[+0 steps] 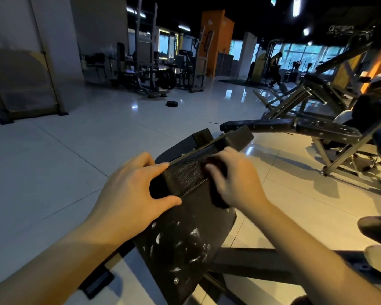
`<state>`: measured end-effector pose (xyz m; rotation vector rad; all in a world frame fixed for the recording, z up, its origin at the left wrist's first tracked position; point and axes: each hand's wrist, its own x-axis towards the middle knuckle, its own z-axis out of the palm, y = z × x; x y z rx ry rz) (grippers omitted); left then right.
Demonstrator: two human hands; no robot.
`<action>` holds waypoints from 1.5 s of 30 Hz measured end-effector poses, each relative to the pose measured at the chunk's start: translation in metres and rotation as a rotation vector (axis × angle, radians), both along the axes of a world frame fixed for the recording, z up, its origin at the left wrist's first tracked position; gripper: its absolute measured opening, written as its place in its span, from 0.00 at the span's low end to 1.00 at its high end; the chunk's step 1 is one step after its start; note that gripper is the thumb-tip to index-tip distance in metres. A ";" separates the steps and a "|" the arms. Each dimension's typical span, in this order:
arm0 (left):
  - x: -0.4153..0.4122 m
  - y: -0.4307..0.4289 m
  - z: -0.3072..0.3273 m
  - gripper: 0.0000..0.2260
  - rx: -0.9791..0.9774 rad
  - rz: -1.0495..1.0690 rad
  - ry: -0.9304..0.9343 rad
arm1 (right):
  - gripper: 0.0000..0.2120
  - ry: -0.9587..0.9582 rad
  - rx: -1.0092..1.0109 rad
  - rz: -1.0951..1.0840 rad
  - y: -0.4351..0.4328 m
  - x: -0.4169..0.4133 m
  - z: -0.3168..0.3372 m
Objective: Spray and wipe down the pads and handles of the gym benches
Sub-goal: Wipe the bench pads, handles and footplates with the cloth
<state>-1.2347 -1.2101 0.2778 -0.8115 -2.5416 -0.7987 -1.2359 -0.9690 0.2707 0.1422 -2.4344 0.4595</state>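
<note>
A black bench pad [185, 179] with a wet, shiny top sits in front of me, above a larger dark seat pad [180, 245] marked with white smears. My left hand [132, 190] grips the left end of the pad, thumb under and fingers over it. My right hand [235, 179] is blurred and holds a dark cloth [216, 166] against the pad's right side. No spray bottle is in view.
A flat black bench [273, 126] stands just behind to the right, with more inclined benches beyond it. A weight plate [172, 103] lies on the tiled floor. Another plate [376, 227] is at the right edge. Racks and machines line the back.
</note>
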 end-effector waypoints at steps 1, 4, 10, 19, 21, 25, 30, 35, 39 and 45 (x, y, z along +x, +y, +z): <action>0.001 0.001 0.000 0.36 -0.001 0.004 -0.003 | 0.09 -0.020 -0.027 -0.103 0.009 -0.012 0.004; 0.001 0.002 0.001 0.34 0.012 0.001 -0.002 | 0.09 -0.033 -0.073 -0.198 -0.001 -0.022 0.012; -0.001 0.000 0.001 0.26 0.018 -0.029 0.001 | 0.08 0.008 0.046 0.220 -0.047 0.034 -0.001; -0.002 0.002 0.001 0.33 -0.010 0.014 -0.014 | 0.07 -0.023 -0.124 -0.071 -0.004 -0.005 0.005; -0.003 0.003 0.001 0.29 0.006 -0.001 -0.006 | 0.06 0.004 -0.069 0.147 -0.035 0.027 -0.002; -0.003 0.003 0.002 0.29 0.006 -0.002 0.005 | 0.08 0.032 0.036 0.181 -0.024 0.025 -0.009; 0.000 0.003 0.001 0.34 0.002 0.007 -0.012 | 0.08 -0.014 -0.112 -0.205 0.015 -0.029 0.005; 0.001 0.002 0.003 0.26 0.035 -0.007 -0.031 | 0.07 0.016 -0.031 0.182 -0.043 0.021 0.006; 0.000 0.003 0.002 0.29 0.022 0.010 -0.016 | 0.08 -0.004 0.064 0.172 -0.022 0.025 -0.002; 0.002 0.003 0.002 0.35 0.019 0.014 -0.053 | 0.11 -0.092 -0.069 -0.275 0.025 -0.026 0.001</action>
